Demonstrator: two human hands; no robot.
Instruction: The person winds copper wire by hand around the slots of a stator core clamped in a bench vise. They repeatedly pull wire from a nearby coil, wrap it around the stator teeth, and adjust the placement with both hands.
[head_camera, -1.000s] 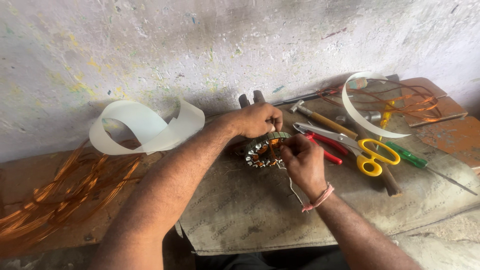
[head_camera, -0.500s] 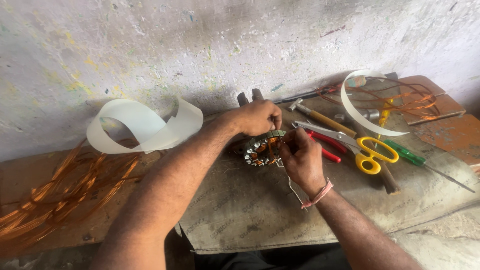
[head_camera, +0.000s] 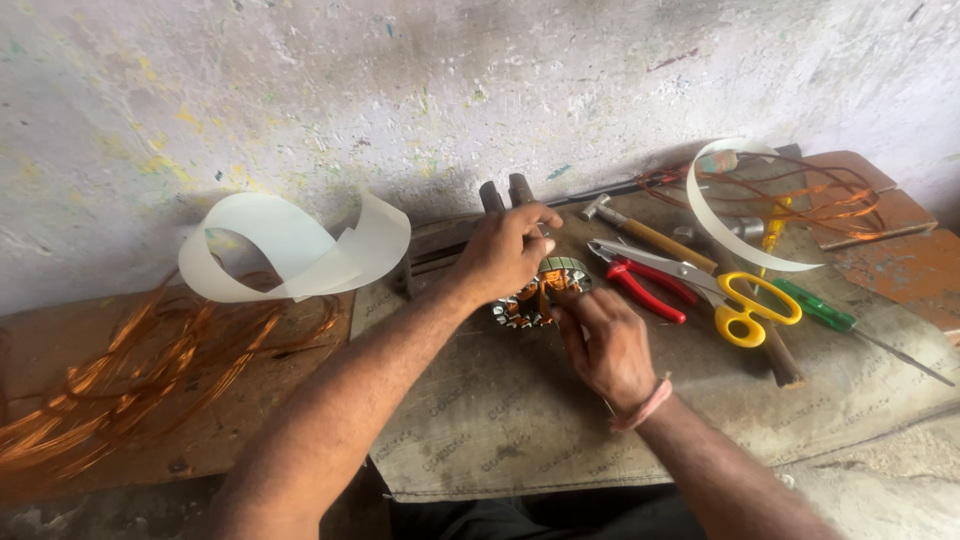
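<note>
A small round motor stator (head_camera: 541, 290) with copper windings lies tilted on a grey sack-cloth mat (head_camera: 480, 420) at the middle of the bench. My left hand (head_camera: 505, 250) grips its far top edge from above. My right hand (head_camera: 607, 340) is at its near right side, with fingertips pinched on the copper winding. Much of the stator is hidden under the two hands. A pink band sits on my right wrist.
Right of the stator lie red-handled pliers (head_camera: 650, 285), yellow-handled scissors (head_camera: 735, 305), a wooden-handled hammer (head_camera: 640, 232) and a green screwdriver (head_camera: 825, 310). A curled white strip (head_camera: 290, 250) and loose copper wire (head_camera: 130, 370) lie at the left. Another white strip (head_camera: 720, 215) and wire sit at the back right by the wall.
Both hands stay on the stator. My left hand has shifted slightly on its top edge, and my right fingers have moved a little along the winding.
</note>
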